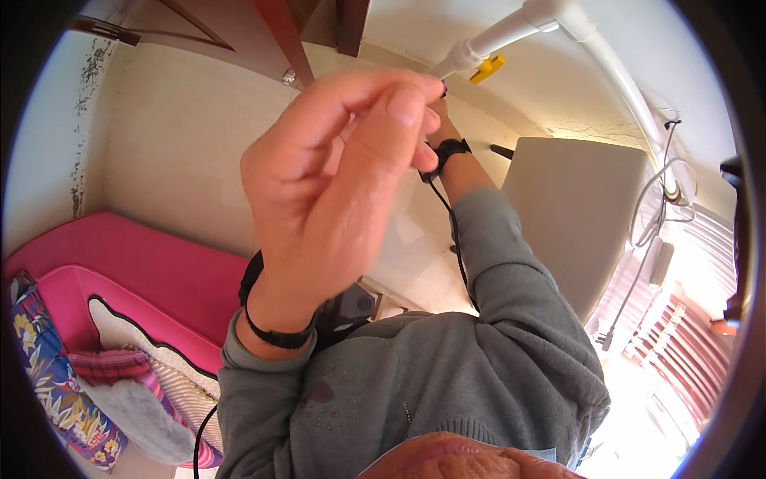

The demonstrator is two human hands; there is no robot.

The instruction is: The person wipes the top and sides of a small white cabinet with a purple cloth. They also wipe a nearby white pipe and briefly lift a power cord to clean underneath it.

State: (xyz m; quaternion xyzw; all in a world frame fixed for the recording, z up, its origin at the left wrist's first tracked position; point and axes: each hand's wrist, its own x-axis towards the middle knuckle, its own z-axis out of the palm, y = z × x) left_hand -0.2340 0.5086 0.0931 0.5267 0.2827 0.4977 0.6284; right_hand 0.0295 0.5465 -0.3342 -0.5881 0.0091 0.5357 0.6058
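Note:
My left hand [341,179] is raised close to the camera, with a black strap at its wrist. Its fingers are curled and the thumb lies against the index finger; whether something thin is pinched there I cannot tell. Most of my right hand [439,114] is hidden behind the left one, below the white pipe [508,33]. A small dark purple bit [444,88] shows beside the left fingertips, and I cannot tell which hand it belongs to. On the right wrist sits a black band [450,149] with a black cable [458,239] running down from it.
A yellow valve handle [488,69] sticks out from the pipe. To the right stands a beige panel-like object [568,209], with a hanging white cable [637,203] beside it. At left is a pink sofa [149,257] with cushions [134,413]. A brown door [239,36] stands at the top.

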